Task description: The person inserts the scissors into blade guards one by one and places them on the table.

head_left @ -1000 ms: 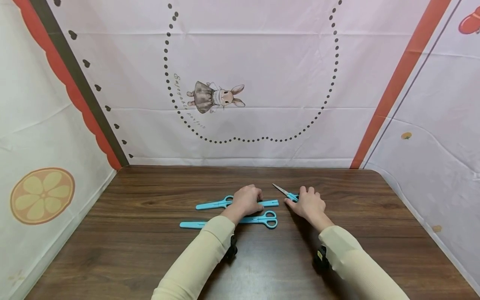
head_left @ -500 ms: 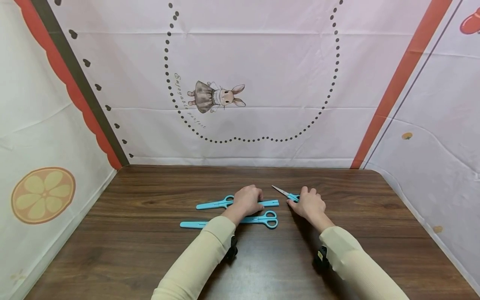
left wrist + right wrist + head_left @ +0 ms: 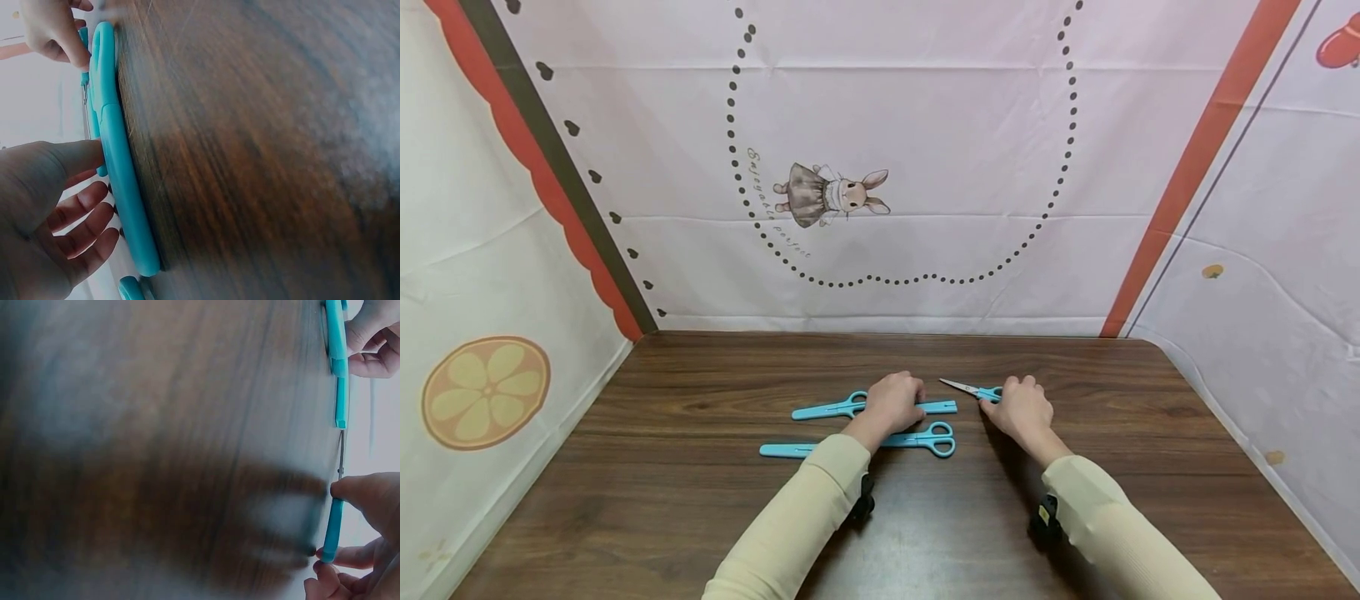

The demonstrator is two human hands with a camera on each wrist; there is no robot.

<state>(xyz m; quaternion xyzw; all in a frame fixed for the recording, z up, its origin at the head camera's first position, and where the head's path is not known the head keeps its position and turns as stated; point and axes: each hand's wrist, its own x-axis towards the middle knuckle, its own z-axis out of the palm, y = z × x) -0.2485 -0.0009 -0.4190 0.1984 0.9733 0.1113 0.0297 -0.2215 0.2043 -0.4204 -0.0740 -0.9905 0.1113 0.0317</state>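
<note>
My left hand [image 3: 891, 404] pinches a blue scissor sheath [image 3: 942, 407] lying on the table, its end pointing right. Across a small gap, the right hand [image 3: 1021, 408] grips bare-bladed scissors [image 3: 985, 392] by their blue handle, blades pointing left toward the sheath. The blade [image 3: 342, 450] lies close to the sheath's end in the right wrist view. Nearer the person, a sheathed pair of scissors [image 3: 942, 439] passes under the left wrist, handles to the right. Another sheathed pair [image 3: 827, 409] lies left of the left hand, handles partly hidden by it.
The dark wood tabletop [image 3: 625, 500] extends around both hands. A patterned cloth wall [image 3: 925, 308] stands along its back edge, with more cloth at both sides.
The scissors in my right hand have turned, their tip coming slightly left and nearer the person, so the blades lie flatter. The left hand and the other scissors stay put.
</note>
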